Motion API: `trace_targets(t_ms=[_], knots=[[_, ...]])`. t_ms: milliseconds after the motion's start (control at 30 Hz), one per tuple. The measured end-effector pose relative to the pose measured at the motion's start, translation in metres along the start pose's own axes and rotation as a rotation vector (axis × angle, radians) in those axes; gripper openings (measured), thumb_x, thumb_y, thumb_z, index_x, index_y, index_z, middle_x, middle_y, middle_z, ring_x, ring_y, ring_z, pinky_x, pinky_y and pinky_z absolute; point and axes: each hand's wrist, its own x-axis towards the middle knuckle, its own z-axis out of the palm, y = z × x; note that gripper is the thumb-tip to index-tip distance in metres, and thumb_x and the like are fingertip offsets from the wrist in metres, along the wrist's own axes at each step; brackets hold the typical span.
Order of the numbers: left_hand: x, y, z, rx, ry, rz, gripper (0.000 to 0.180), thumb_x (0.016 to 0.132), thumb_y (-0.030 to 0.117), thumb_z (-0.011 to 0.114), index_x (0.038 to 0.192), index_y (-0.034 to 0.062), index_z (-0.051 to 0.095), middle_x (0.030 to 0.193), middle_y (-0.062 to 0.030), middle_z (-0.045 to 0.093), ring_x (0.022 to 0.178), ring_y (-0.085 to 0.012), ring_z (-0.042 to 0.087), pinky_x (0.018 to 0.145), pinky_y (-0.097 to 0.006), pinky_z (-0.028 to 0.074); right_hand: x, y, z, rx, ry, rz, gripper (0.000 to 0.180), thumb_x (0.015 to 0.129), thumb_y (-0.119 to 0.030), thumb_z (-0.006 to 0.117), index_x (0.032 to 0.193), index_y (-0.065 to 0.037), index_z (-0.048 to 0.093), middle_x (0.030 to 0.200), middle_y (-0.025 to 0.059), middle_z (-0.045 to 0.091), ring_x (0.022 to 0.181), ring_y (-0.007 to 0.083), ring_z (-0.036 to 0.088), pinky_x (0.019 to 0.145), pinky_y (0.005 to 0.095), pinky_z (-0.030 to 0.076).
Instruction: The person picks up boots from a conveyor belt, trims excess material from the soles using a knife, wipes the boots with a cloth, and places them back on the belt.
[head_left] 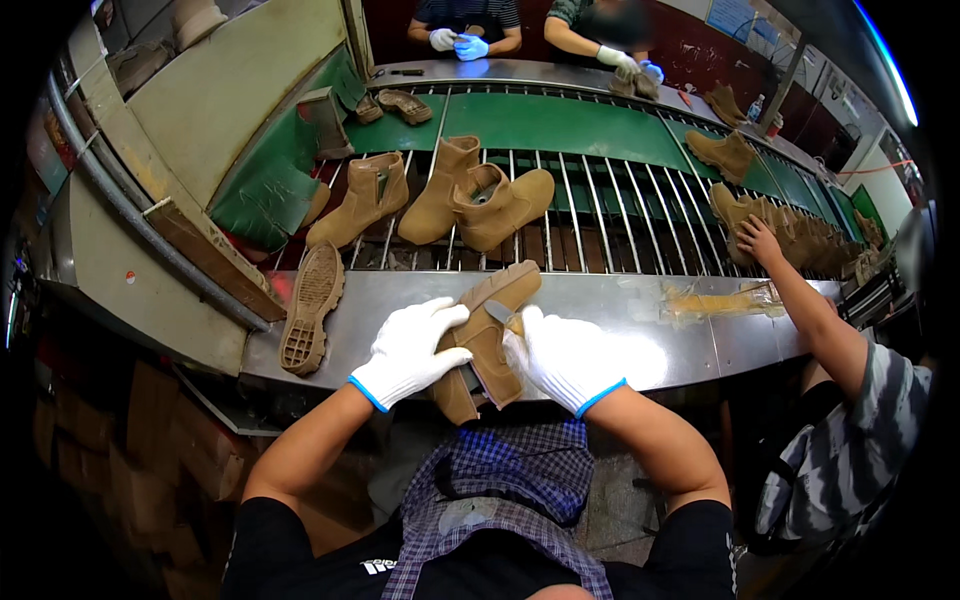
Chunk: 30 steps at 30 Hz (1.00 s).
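Note:
A tan ankle boot [488,348] lies on its side over the near edge of the metal bench, sole end away from me and open shaft toward me. My left hand [412,345], in a white knitted glove with a blue cuff, grips the boot's left side with thumb and fingers. In my right hand [566,356], gloved alike, is a short knife-like tool [498,311] with a flat grey blade and a tan handle. Its blade rests against or just over the boot near the sole edge; exact contact cannot be made out.
A loose tan sole [312,308] lies left on the steel bench top [620,330]. Beyond it, several tan boots [500,205] stand on metal rollers. At right, a co-worker's hand [760,240] touches a row of boots. Two gloved people work across the line.

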Motion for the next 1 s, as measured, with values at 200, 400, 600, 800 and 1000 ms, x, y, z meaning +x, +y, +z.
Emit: trace_targets(t_ms=[200, 400, 600, 800, 1000], knots=[[0.022, 0.022, 0.003, 0.011, -0.174, -0.335, 0.086, 0.092, 0.054, 0.080, 0.159, 0.0090, 0.050, 0.111, -0.0238, 0.079, 0.105, -0.0452, 0.076, 0.091, -0.052, 0.060, 0.015, 0.032, 0.044, 0.528, -0.234, 0.094, 0.056, 0.110, -0.053, 0.056, 0.120, 0.002, 0.065, 0.092, 0.0277, 0.079, 0.086, 0.0481, 0.078, 0.082, 0.0563, 0.061], [0.009, 0.017, 0.014, 0.131, 0.080, -0.053, 0.069, 0.093, 0.041, 0.081, 0.145, 0.0006, 0.058, 0.118, -0.0214, 0.076, 0.099, -0.0383, 0.075, 0.083, -0.049, 0.060, 0.008, 0.014, -0.007, 0.186, -0.182, 0.054, 0.049, 0.113, -0.050, 0.055, 0.113, -0.001, 0.062, 0.088, 0.0240, 0.078, 0.078, 0.0453, 0.077, 0.071, 0.0527, 0.062], [0.013, 0.021, 0.011, 0.113, 0.181, 0.100, 0.051, 0.085, 0.033, 0.088, 0.122, 0.0014, 0.072, 0.120, -0.0202, 0.075, 0.103, -0.0400, 0.074, 0.087, -0.046, 0.061, 0.015, 0.050, 0.027, 0.047, -0.146, -0.113, 0.046, 0.112, -0.054, 0.056, 0.114, -0.008, 0.061, 0.086, 0.0186, 0.076, 0.079, 0.0408, 0.077, 0.070, 0.0515, 0.062], [0.017, 0.026, -0.003, 0.100, 0.086, 0.002, 0.052, 0.082, 0.034, 0.091, 0.122, 0.0044, 0.074, 0.134, -0.0254, 0.072, 0.115, -0.0434, 0.073, 0.097, -0.048, 0.060, 0.000, 0.068, 0.069, 0.250, 0.010, 0.148, 0.047, 0.114, -0.054, 0.052, 0.127, -0.010, 0.061, 0.103, 0.0239, 0.076, 0.095, 0.0431, 0.077, 0.081, 0.0553, 0.061], [0.016, 0.014, 0.010, 0.083, 0.044, -0.125, 0.070, 0.083, 0.040, 0.094, 0.139, 0.0057, 0.068, 0.159, -0.0286, 0.059, 0.136, -0.0447, 0.065, 0.115, -0.049, 0.053, -0.035, 0.107, 0.081, 0.485, 0.224, 0.669, 0.049, 0.114, -0.051, 0.051, 0.128, -0.007, 0.064, 0.103, 0.0281, 0.078, 0.096, 0.0477, 0.076, 0.086, 0.0564, 0.059]])
